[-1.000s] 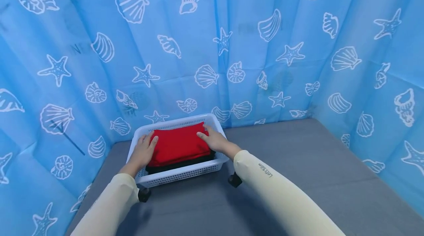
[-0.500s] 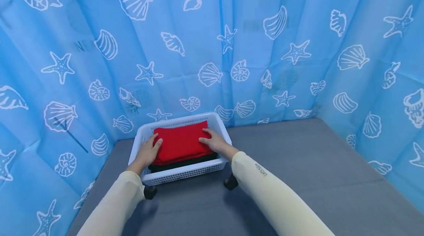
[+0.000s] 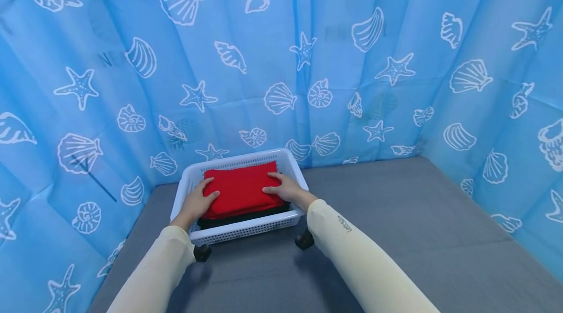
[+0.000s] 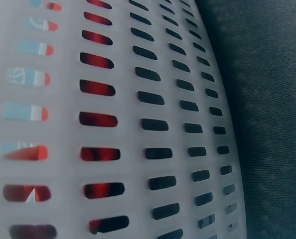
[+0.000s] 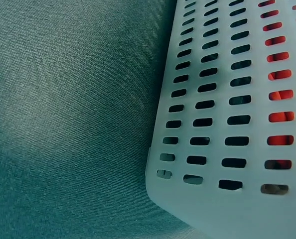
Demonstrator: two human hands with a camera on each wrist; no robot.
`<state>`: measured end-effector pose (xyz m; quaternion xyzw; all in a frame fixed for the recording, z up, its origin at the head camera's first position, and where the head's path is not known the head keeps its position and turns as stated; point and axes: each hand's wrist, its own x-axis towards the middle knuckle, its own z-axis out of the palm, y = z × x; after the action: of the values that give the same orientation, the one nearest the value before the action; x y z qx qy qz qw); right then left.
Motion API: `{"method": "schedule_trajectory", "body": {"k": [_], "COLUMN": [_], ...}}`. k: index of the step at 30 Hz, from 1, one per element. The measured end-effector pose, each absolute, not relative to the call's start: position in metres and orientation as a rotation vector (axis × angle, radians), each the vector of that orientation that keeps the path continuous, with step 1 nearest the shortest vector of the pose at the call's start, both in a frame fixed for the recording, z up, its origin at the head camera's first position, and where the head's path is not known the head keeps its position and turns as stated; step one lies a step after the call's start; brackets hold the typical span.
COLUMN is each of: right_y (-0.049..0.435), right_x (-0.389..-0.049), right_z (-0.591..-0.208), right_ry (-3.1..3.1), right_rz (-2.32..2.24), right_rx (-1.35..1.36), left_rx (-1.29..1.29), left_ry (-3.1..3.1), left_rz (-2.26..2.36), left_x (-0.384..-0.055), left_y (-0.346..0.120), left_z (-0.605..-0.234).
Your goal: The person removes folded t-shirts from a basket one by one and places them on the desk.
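A folded red cloth (image 3: 242,191) lies on a folded black cloth (image 3: 246,216) inside a white perforated basket (image 3: 180,196). My left hand (image 3: 193,206) reaches over the basket's left side, with fingers and thumb resting at the red cloth's left edge. On the opposite edge my right hand (image 3: 288,190) touches the red cloth, its fingers extended and thumb laid on top. Both wrist views show only the basket's sides: the left wall (image 4: 129,139) and the right wall (image 5: 220,124), with red and black cloth through the slots. Neither hand's fingers appear there.
The basket stands on a grey cloth-covered surface (image 3: 374,225), close to its back left corner. A blue shell-patterned curtain (image 3: 246,83) hangs behind it and along both sides. Dark wrist cameras (image 3: 202,253) hang below the sleeved forearms.
The head view has shifted slightly, so the whole scene sits a little further right. Both hands stay at the red cloth's edges, with only small finger shifts.
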<state>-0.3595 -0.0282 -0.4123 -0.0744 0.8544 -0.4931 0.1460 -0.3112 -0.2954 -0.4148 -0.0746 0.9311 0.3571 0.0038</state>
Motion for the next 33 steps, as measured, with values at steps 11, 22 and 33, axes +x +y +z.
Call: {"method": "schedule_trajectory", "body": {"k": [11, 22, 33], "right_y": [-0.0317, -0.0326, -0.0313], "right_x": [-0.3630, -0.3653, -0.3634], "right_z": [-0.4160, -0.4198, -0.4177], "right_ry": [2.460, 2.458, 2.425], "right_rz": [-1.358, -1.355, -1.421], "right_rx": [-0.206, -0.198, -0.209], "left_rx": [-0.218, -0.225, -0.215], "left_ry": [2.860, 2.827, 2.798], "left_rz": [1.184, 1.233, 1.280], "left_x": [-0.3132, -0.3144, -0.3160], "left_y": [-0.2963, -0.2966, -0.2989], "left_z": [-0.4174, -0.4202, -0.4208]}}
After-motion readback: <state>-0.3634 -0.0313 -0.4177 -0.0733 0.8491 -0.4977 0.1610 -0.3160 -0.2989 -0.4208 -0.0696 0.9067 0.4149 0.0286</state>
